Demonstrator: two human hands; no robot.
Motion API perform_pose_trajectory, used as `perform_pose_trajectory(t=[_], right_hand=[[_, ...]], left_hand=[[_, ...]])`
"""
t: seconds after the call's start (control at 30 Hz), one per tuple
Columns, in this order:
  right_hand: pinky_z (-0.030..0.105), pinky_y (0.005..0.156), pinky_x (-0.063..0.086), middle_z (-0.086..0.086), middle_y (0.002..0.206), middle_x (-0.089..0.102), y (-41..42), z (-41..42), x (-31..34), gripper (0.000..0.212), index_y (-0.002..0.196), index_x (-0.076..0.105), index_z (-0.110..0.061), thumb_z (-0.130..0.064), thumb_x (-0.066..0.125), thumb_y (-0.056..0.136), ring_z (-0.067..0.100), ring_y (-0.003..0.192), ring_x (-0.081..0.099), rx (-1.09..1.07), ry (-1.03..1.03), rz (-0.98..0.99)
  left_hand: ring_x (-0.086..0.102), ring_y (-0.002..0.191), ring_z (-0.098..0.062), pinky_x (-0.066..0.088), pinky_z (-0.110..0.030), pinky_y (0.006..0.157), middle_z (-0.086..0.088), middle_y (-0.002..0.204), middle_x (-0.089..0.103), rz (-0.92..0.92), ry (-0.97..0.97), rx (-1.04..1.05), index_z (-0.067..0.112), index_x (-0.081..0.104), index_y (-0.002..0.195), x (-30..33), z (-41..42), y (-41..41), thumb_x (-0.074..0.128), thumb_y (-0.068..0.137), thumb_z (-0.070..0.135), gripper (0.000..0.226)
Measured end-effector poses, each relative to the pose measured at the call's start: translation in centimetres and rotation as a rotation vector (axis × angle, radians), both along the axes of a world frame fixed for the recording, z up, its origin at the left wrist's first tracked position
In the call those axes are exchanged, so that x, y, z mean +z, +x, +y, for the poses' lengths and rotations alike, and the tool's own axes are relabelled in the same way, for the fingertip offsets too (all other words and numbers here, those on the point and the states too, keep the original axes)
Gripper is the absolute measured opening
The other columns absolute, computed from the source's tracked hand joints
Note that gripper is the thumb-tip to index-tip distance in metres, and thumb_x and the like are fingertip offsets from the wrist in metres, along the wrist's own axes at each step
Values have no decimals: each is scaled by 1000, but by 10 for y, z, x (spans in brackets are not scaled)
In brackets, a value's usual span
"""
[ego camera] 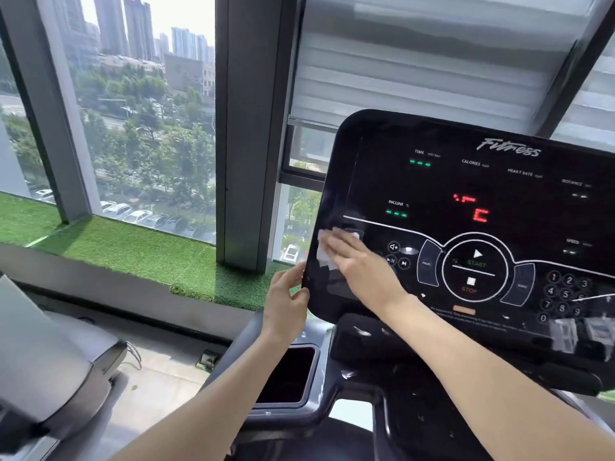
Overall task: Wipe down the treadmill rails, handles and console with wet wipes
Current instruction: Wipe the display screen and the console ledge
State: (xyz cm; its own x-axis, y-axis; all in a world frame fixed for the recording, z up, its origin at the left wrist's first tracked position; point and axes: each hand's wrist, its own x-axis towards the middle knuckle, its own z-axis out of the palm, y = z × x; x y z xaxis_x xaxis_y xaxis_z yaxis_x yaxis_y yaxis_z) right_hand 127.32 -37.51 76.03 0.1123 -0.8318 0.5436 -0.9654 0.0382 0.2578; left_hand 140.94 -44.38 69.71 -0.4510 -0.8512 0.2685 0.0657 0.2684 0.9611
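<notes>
We see the glossy black treadmill console point(466, 201), tilted across the right half of the view, with green and red lit readouts on its upper part and a round START/STOP control point(475, 271) ringed in white lower down. Our right hand point(357, 264) lies flat on the lower left part of the console face, its grip spread with the fingers straight and close together, pressing a thin white wet wipe point(324, 251) against the panel; the wipe shows crumpled past the fingertips, just below the white line that crosses the console and just left of the small round media buttons point(397, 256). Our left hand point(286, 301) holds the console's left edge near its bottom corner, the fingers and thumb curled around the rim so that the grip pinches the panel's border. A white number keypad point(565, 296) sits at the console's lower right. Below the console, a grey moulded tray with a dark rectangular cup well point(289, 374) sits between our forearms. To the left, a strip of green artificial turf point(133, 247) runs along the sill under tall windows point(139, 111) that look out on trees, parked cars and towers, and a pale slatted roller blind point(432, 61) hangs behind the console. A grey part of another machine point(56, 361) fills the lower left corner.
</notes>
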Motion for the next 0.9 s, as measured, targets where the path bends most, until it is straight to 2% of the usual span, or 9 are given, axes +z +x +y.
perform_pose_trajectory(t=[0.1, 0.2, 0.3, 0.4, 0.47, 0.6, 0.67, 0.8, 0.9], right_hand=[[34, 75, 58, -5, 135, 45, -6, -8, 15, 46, 133, 50, -1, 0, 56, 88, 13, 118, 39, -63, -88, -119], [31, 58, 57, -3, 114, 41, 3, -5, -4, 35, 115, 62, 3, 0, 56, 81, 17, 103, 40, 7, -116, -28], [26, 61, 56, -2, 106, 57, 13, 0, -36, 37, 104, 70, -3, -2, 75, 68, 14, 99, 46, 92, -7, 13], [26, 49, 54, -4, 89, 61, 14, 0, -46, 16, 93, 73, -7, -8, 61, 83, 15, 83, 58, 156, 72, 66], [23, 43, 49, -7, 79, 58, 13, -5, -34, 31, 81, 74, -12, -14, 44, 88, 15, 74, 59, 169, 60, 154], [26, 41, 50, -3, 79, 59, 15, -19, -10, 20, 80, 74, -11, -9, 56, 71, 18, 76, 60, 90, -37, 122], [25, 43, 51, -4, 79, 59, 18, -17, -15, 22, 78, 73, -11, -8, 52, 72, 17, 75, 60, 72, -34, 94], [19, 42, 45, -8, 72, 57, 20, 0, -38, 28, 67, 73, -15, -13, 46, 77, 13, 69, 57, 127, 68, 139], [20, 38, 45, -7, 70, 57, 18, -5, -25, 30, 63, 71, -17, -14, 43, 75, 15, 68, 58, 148, 21, 148]], left_hand=[[53, 100, 3, 40, -5, 88, 13, 108, 52, -24, 22, -8, 23, 57, 127, -4, -1, 3, 49, 89, -8, 49], [55, 103, -2, 40, -14, 93, 8, 113, 54, -34, 31, -14, 20, 57, 128, -8, -1, 4, 50, 90, -6, 47], [55, 96, 3, 42, -12, 89, 5, 112, 56, -40, 17, -6, 15, 58, 126, -10, -2, 6, 52, 90, -6, 43], [57, 92, 8, 45, -8, 84, 0, 114, 59, -44, 6, -2, 10, 59, 124, -12, -4, 8, 50, 89, -7, 40], [57, 90, 8, 45, -7, 82, -3, 116, 60, -39, 7, 9, 9, 60, 123, -12, -5, 8, 49, 89, -8, 39], [56, 88, 10, 44, -4, 79, 1, 115, 61, -24, 36, 13, 11, 60, 121, -10, -2, 8, 50, 90, -6, 37], [57, 89, 10, 45, -5, 80, 0, 114, 62, -31, 37, 18, 11, 61, 119, -10, -3, 9, 50, 90, -7, 37], [60, 96, -3, 49, -22, 91, -2, 114, 65, -40, 55, 16, 13, 62, 119, -12, -5, 10, 51, 89, -6, 37], [59, 92, 2, 46, -11, 87, -1, 113, 65, -50, 40, 29, 12, 63, 117, -11, -4, 10, 51, 89, -6, 35]])
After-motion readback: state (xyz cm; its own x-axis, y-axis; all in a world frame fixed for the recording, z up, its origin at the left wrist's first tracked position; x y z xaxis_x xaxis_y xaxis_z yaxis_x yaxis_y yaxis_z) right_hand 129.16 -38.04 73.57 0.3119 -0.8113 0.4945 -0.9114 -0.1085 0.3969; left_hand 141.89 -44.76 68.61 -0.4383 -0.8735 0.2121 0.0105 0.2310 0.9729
